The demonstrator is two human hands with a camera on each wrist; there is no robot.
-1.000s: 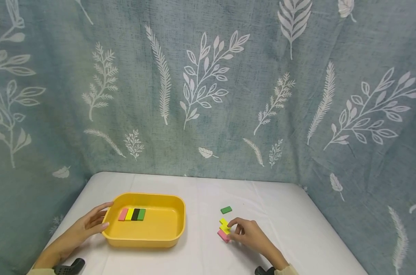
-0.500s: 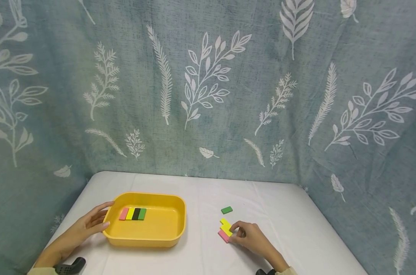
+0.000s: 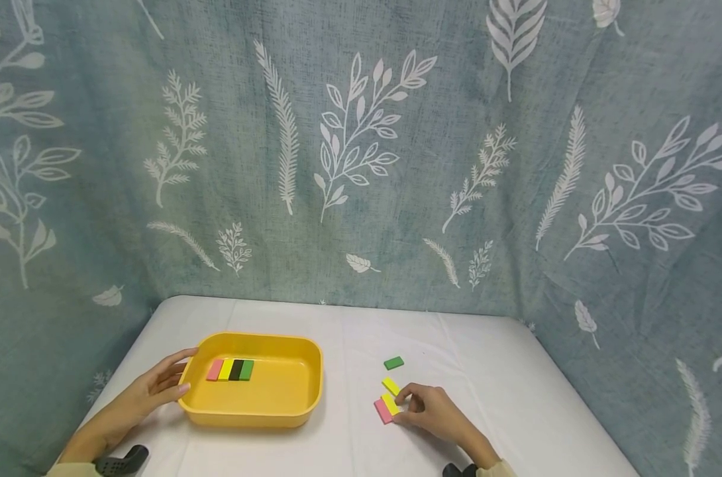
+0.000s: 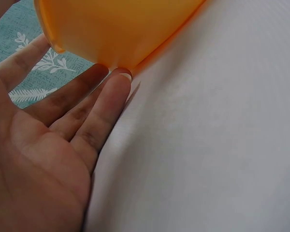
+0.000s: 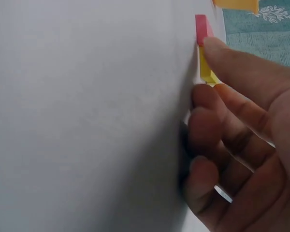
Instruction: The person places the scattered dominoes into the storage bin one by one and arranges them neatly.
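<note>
A yellow tray [image 3: 265,421] stands on the left side of the white table, with pink, yellow, black and green blocks in a row inside. My left hand [image 3: 152,391] rests its fairly straight fingers against the tray's left end, with fingertips at its wall in the left wrist view. On the right, my right hand [image 3: 435,411] pinches a yellow block [image 3: 389,403] between thumb and index finger, low over the table. Along that block's left side lies a pink block [image 3: 383,411]. The right wrist view shows my thumb [image 5: 227,58] at the pink and yellow blocks.
Just beyond the pinched block lies another yellow block [image 3: 391,385], with a green block [image 3: 393,363] farther back. A patterned blue-green curtain [image 3: 373,199] surrounds the white table [image 3: 480,351] at the back and sides.
My right hand has turned and shifted the yellow block, which now lines up beside the pink one, apart from the other yellow block. The pink block has moved slightly left. My left hand stays still.
</note>
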